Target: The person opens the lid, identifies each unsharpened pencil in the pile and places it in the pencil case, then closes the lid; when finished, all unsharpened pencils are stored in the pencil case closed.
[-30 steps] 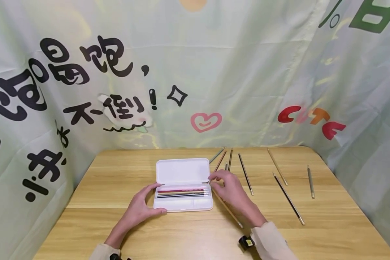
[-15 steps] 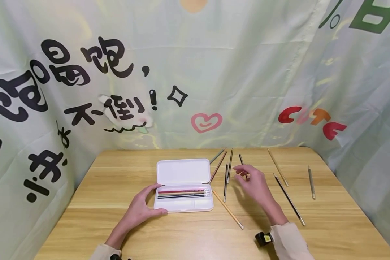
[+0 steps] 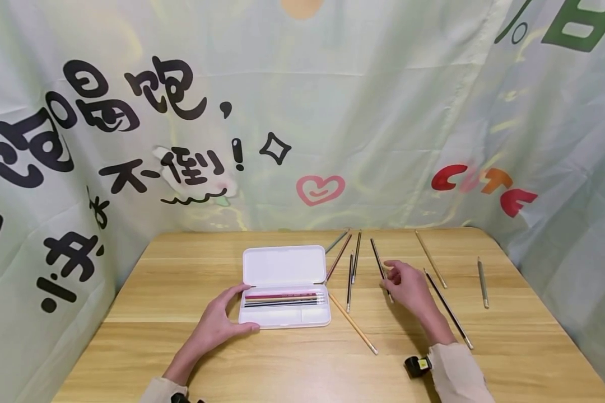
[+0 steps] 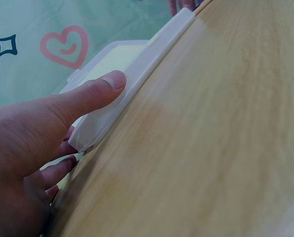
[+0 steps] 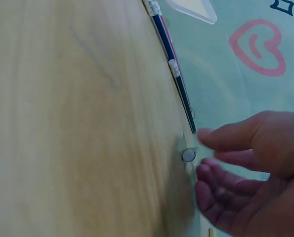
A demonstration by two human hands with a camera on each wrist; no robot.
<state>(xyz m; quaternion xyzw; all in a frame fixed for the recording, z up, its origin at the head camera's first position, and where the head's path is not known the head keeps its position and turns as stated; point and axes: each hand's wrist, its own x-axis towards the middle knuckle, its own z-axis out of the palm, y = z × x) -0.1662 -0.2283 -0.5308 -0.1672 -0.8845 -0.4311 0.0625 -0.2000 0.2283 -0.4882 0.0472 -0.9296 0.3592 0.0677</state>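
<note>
A white pencil case [image 3: 284,323] stands open on the table with several pencils [image 3: 282,300] lying in its tray. My left hand [image 3: 222,319] holds the case at its left end. In the left wrist view, the thumb [image 4: 100,91] lies along its front wall. Over a black pencil [image 3: 377,257] to the right, my right hand [image 3: 408,288] has its thumb and fingers on either side of the shaft. The right wrist view shows a gap between thumb and fingers, with a pencil's round end [image 5: 189,155] beside it.
Between the case and my right hand lie a natural-wood pencil [image 3: 353,323], a dark red pencil [image 3: 339,257] and several others. Further right are a black pencil [image 3: 448,309], a tan pencil [image 3: 430,258] and a grey pencil [image 3: 482,282]. A printed curtain [image 3: 383,112] hangs behind the table.
My right hand has moved right from the case's right edge, then down along the black pencil toward its eraser end. The left hand and the case have stayed in place.
</note>
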